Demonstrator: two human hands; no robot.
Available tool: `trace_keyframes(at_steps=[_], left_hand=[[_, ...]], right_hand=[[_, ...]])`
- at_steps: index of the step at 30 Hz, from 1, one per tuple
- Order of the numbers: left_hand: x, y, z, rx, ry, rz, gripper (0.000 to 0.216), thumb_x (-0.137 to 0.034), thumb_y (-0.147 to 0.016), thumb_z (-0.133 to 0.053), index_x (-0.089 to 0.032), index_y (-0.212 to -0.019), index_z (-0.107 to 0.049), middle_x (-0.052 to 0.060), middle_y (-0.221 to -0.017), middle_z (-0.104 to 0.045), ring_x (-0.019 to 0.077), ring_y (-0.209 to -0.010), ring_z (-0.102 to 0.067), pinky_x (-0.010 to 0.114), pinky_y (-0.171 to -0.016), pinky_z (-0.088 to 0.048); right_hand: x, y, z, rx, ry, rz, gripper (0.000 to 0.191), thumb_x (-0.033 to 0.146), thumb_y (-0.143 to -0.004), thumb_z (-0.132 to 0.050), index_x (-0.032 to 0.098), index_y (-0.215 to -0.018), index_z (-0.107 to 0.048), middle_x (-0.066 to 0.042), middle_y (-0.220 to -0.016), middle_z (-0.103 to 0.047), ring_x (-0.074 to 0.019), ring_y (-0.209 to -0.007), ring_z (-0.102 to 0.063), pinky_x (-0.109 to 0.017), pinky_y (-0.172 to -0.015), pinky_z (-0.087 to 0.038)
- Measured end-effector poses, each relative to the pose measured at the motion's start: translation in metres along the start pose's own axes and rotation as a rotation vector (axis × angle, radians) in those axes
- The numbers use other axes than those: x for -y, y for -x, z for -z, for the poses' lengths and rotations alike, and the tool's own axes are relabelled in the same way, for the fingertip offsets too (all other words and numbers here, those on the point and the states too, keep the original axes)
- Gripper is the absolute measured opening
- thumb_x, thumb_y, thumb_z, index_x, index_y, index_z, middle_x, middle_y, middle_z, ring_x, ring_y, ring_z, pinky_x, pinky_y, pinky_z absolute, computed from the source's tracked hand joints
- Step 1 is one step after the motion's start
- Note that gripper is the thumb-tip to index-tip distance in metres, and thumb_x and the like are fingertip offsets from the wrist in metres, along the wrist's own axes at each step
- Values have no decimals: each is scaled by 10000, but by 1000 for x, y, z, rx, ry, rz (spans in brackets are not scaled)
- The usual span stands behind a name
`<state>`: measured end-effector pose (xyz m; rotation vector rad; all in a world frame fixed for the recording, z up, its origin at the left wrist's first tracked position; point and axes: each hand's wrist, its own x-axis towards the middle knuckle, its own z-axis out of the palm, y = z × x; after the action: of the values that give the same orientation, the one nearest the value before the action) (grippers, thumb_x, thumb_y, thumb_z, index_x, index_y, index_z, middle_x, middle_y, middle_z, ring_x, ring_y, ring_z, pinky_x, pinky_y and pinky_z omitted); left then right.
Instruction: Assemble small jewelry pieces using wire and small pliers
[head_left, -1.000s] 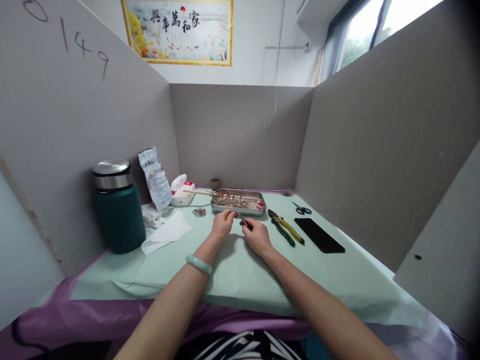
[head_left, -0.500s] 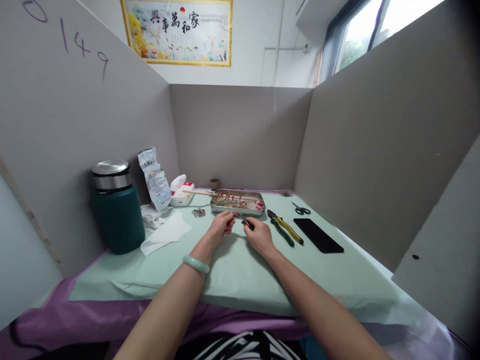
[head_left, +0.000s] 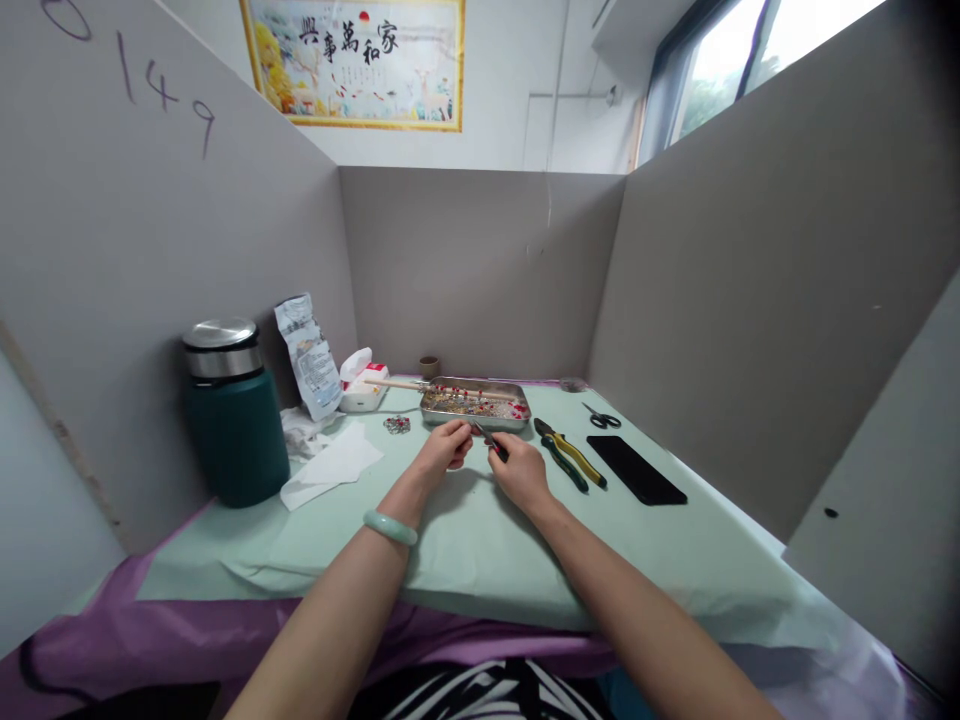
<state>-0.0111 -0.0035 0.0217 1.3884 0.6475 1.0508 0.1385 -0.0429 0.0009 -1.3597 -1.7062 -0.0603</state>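
My left hand (head_left: 444, 447) rests on the pale green table cover with its fingers curled in a pinch, holding something too small to name. A green bangle (head_left: 390, 527) circles that wrist. My right hand (head_left: 517, 467) is closed round a thin dark tool (head_left: 486, 440) whose tip points up-left toward my left fingers. Both hands lie just in front of a metal tray (head_left: 475, 404) filled with small beads and red bits. A little beaded piece (head_left: 397, 425) lies on the cover left of my left hand.
Green-and-yellow pliers (head_left: 568, 453), a black phone (head_left: 636, 469) and small scissors (head_left: 602, 419) lie to the right. A dark green flask (head_left: 234, 412), white tissue (head_left: 331, 467), a foil packet (head_left: 306, 356) and a white box (head_left: 363, 385) stand at the left. Grey partitions enclose three sides.
Both hands stay in front of the tray with only slight shifts. The left fingers have curled tighter, and the tool in my right hand has tilted a little.
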Motion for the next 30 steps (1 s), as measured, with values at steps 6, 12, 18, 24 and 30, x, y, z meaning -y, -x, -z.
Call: trace_keyframes(at_steps=[6,12,18,24,30], left_hand=[[4,-5,-2,-167,-205,-124,213,-366,-747,-539,-156,-782,-551,-82,-472,-357,46,-389,-250,185,-401,-183],[8,-9,-2,-342,-493,-220,169,-271,-771,-465,-166,-743,-595,-50,-483,-427,93,-465,-382,213,-484,-285],[11,-10,-4,-513,-654,-243,168,-242,-781,-465,-180,-653,-555,-18,-532,-498,116,-538,-448,226,-542,-297],[13,-13,-4,-438,-613,-220,191,-234,-782,-456,-172,-621,-538,-21,-517,-479,104,-518,-431,226,-527,-295],[8,-8,-6,-205,-169,-66,193,-348,-783,-496,-161,-744,-527,-58,-525,-408,50,-397,-289,193,-405,-201]], right_hand=[[1,1,-5,4,1,-11,208,193,-778,-494,219,-896,-663,-36,-853,-684,-176,-763,-601,-250,-670,-397],[10,5,-14,-3,60,-74,195,197,-789,-495,221,-896,-657,-48,-830,-679,-179,-733,-589,-253,-622,-359],[21,8,-20,13,147,-96,204,190,-786,-496,217,-909,-657,-68,-842,-678,-184,-709,-585,-265,-598,-334],[13,3,-15,38,168,-123,206,220,-791,-505,223,-914,-669,-49,-841,-684,-174,-725,-589,-250,-606,-342],[3,1,-4,44,89,-80,215,228,-789,-497,222,-920,-667,-29,-871,-681,-166,-784,-593,-236,-684,-379]])
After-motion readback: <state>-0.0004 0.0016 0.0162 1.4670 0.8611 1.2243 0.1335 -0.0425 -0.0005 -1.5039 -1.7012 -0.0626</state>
